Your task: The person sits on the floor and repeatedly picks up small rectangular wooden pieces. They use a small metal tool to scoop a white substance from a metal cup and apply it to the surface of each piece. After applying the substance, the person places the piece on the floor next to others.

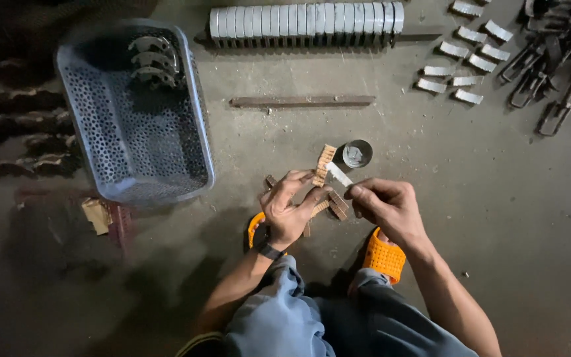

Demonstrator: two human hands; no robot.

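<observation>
Head | L hand [287, 211] fingers grip ridged tan strip [323, 165] | R hand [386, 206] fingers pinch white stick [338, 174], tip touching strip

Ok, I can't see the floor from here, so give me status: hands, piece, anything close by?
Left hand holds ridged tan strip. Right hand holds small white piece against it. Small round tin just beyond.

Left hand [287, 210] gripping a ridged tan strip [324, 165], right hand [386, 205] pinching a white stick [338, 174] against it, small round tin [357, 153] just beyond, blue basket [196, 119] left of tin.
</observation>
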